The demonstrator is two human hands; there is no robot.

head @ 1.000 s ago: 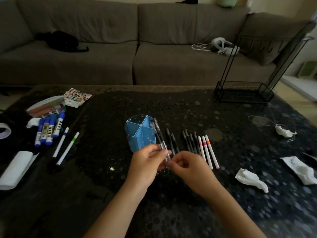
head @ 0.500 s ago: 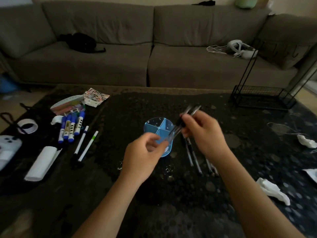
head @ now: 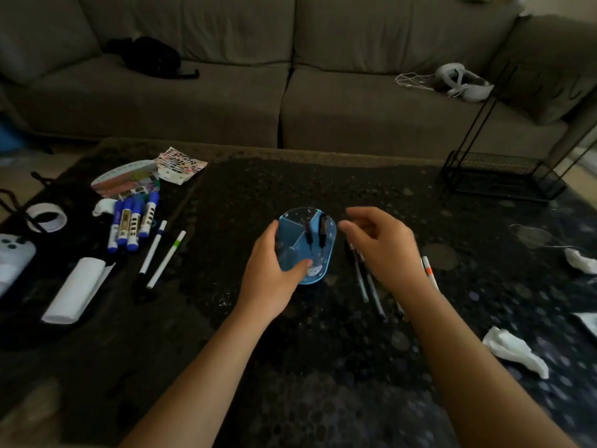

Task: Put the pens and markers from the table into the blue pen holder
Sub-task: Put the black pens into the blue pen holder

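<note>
The blue pen holder (head: pixel 315 265) stands mid-table, divided into compartments, with two dark pens (head: pixel 316 233) upright in its right compartment. My left hand (head: pixel 269 266) wraps around the holder's left side. My right hand (head: pixel 382 245) hovers just right of the holder, fingers spread and empty. Under and beside that hand lie several pens (head: pixel 368 281) and an orange-banded marker (head: pixel 429 273). At the left lie several blue-capped markers (head: pixel 132 226) and two thin white pens (head: pixel 160 253).
A black wire rack (head: pixel 504 176) stands at the table's back right. Crumpled white tissues (head: pixel 513 354) lie at the right. White tape roll (head: pixel 45 216), a paper roll (head: pixel 77 287), colour cards (head: pixel 145 176) and a white controller (head: pixel 13 257) lie left. A grey sofa (head: pixel 258 92) runs behind.
My right hand carried two pens up over the holder and released them into it; it is now empty. My left hand moved from the pens onto the holder's side.
</note>
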